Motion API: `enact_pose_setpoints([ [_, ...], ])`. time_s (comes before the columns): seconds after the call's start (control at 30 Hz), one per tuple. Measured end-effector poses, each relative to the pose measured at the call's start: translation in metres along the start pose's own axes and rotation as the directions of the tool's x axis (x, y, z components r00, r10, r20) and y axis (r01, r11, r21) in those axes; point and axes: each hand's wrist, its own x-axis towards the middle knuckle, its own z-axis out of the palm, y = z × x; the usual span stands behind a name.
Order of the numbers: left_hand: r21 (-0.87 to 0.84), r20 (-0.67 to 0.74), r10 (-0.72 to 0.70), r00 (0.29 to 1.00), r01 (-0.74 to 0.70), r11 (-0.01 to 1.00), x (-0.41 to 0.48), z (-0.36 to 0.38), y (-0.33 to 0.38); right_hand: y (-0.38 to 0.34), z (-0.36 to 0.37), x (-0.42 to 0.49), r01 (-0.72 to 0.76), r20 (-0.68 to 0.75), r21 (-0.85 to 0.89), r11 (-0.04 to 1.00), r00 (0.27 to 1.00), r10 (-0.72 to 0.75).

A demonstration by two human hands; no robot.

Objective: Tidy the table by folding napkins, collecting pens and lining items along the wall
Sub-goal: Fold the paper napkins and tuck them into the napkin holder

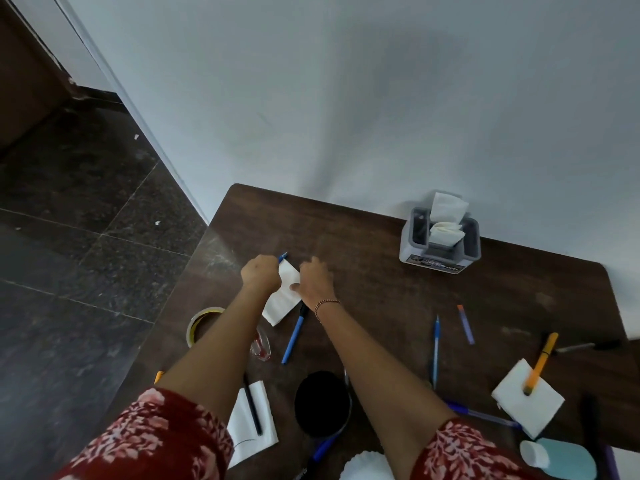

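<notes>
two napkins [446, 216] fill the grey holder [410, 249]. my left hand [259, 276] grips a blue pen [283, 257]; my right hand [316, 280] pinches a white napkin [280, 303].

Blue pen [283, 256] mostly behind left hand [260, 273]

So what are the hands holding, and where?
Both hold the white napkin at its far end: left hand at left edge, right hand at right. A blue pen peeks out by the left hand; held or not, unclear.
</notes>
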Motion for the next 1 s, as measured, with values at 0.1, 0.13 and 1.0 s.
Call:
enact_pose_setpoints([
  [0.1,-0.024,0.012,-0.003,1.000,0.003,1.000,0.008,0.001,-0.003,-0.006,0.007,0.005,-0.019,-0.018,-0.019,1.000,1.000,0.018],
  [0.13,-0.034,0.013,-0.005,1.000,0.006,0.999,0.009,0.001,-0.004,-0.007,0.009,0.007,-0.020,-0.030,-0.011,1.000,0.999,0.020],
  [1.0,-0.278,-0.089,-0.017,0.996,-0.009,0.960,-0.010,-0.030,-0.011,0.019,-0.048,-0.021,-0.013,-0.026,0.692,0.722,0.999,0.043],
])
